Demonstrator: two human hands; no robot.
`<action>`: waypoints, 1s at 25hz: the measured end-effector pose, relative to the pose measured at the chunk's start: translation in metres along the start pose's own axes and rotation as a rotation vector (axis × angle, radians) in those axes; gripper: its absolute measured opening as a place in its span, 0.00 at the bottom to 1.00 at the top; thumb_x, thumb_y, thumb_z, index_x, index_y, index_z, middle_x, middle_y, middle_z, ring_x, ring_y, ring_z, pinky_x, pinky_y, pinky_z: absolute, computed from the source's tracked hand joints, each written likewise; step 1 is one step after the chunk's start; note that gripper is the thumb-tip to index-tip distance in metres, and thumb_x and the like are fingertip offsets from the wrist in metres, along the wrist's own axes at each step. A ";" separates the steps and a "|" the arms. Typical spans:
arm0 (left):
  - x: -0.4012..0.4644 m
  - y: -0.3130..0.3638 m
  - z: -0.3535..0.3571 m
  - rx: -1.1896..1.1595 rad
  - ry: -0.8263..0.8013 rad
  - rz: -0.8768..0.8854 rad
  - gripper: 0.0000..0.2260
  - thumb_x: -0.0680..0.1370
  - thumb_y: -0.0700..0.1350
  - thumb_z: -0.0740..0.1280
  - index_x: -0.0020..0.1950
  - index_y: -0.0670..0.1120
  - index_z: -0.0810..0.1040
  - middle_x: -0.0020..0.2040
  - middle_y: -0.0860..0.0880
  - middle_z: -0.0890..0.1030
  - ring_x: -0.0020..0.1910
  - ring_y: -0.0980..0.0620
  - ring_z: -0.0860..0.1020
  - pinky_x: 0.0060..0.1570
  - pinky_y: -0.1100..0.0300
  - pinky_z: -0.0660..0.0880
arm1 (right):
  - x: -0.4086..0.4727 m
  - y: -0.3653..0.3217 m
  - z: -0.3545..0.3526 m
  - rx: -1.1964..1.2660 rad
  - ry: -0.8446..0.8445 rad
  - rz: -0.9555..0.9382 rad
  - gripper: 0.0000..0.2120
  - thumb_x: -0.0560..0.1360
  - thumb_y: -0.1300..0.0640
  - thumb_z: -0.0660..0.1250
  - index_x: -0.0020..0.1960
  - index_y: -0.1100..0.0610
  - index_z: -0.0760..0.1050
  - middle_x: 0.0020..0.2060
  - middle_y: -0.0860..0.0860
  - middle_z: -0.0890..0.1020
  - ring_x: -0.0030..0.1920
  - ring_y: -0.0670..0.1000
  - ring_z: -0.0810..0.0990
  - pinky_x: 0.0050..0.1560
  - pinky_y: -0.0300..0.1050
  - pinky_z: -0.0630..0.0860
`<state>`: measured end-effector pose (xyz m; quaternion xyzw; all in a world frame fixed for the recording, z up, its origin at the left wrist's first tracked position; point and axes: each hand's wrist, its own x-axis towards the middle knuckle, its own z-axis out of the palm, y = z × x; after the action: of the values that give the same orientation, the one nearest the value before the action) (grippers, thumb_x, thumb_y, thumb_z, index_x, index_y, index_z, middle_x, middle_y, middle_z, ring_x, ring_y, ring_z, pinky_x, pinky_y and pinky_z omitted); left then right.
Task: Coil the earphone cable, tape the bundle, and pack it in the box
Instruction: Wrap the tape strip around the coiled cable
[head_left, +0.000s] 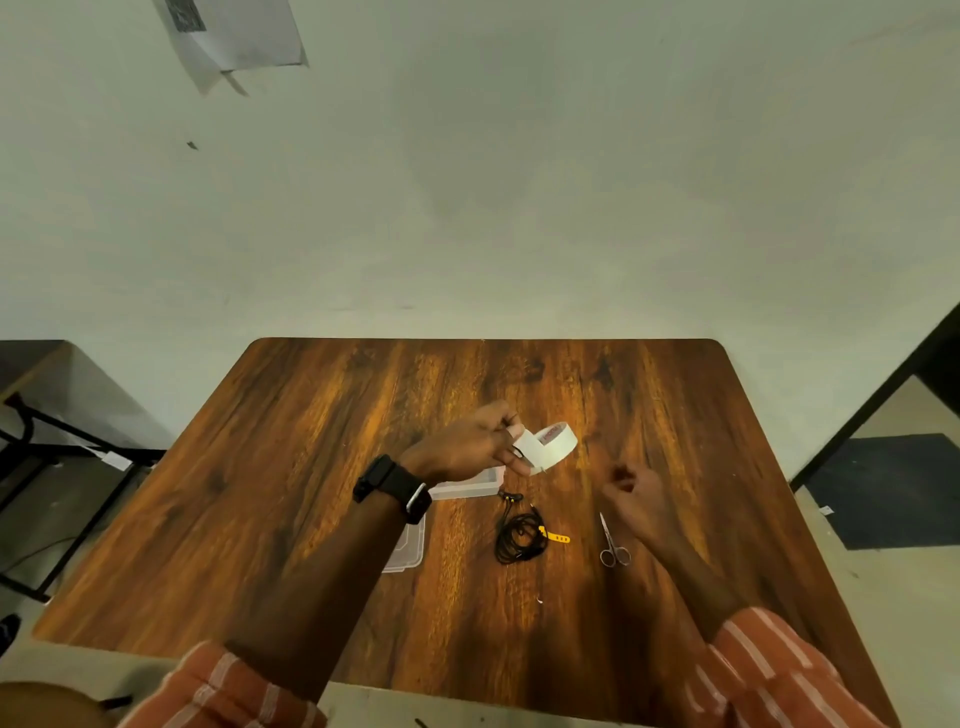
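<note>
Left hand: gripped the white tape roll, lifted for peeling.
Right hand: loosely curled, empty (scissors just beside it).
Earphone cable: coiled below the roll.
Box: under the left wrist.

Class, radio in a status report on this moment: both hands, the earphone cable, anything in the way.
Left hand holding tape roll above table. Right hand empty, loosely curled. Earphone cable coiled on table, untaped. Scissors beside it, nothing blocking.
</note>
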<state>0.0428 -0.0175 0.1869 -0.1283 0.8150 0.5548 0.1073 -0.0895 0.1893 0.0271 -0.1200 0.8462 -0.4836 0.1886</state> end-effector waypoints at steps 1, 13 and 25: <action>0.001 0.000 -0.003 0.012 -0.022 0.023 0.04 0.84 0.42 0.55 0.54 0.44 0.68 0.57 0.42 0.79 0.49 0.50 0.83 0.50 0.60 0.80 | -0.005 -0.024 -0.006 0.109 -0.022 -0.143 0.17 0.74 0.51 0.70 0.62 0.50 0.77 0.60 0.49 0.81 0.56 0.47 0.79 0.52 0.45 0.77; 0.011 0.002 -0.018 0.518 0.095 0.227 0.08 0.76 0.48 0.71 0.46 0.46 0.75 0.40 0.54 0.77 0.37 0.59 0.73 0.37 0.65 0.70 | -0.017 -0.113 -0.022 -0.113 -0.348 -0.378 0.04 0.69 0.57 0.77 0.43 0.52 0.84 0.41 0.46 0.84 0.41 0.47 0.82 0.39 0.40 0.77; 0.007 -0.024 -0.022 0.443 0.381 0.268 0.07 0.72 0.42 0.74 0.49 0.46 0.82 0.40 0.54 0.81 0.36 0.60 0.77 0.35 0.67 0.73 | 0.005 -0.049 -0.010 -0.745 -0.210 -0.207 0.14 0.68 0.46 0.73 0.43 0.56 0.79 0.38 0.50 0.81 0.41 0.52 0.81 0.44 0.50 0.80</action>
<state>0.0437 -0.0468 0.1713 -0.0949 0.9310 0.3391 -0.0963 -0.0972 0.1709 0.0733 -0.3138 0.9231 -0.1454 0.1680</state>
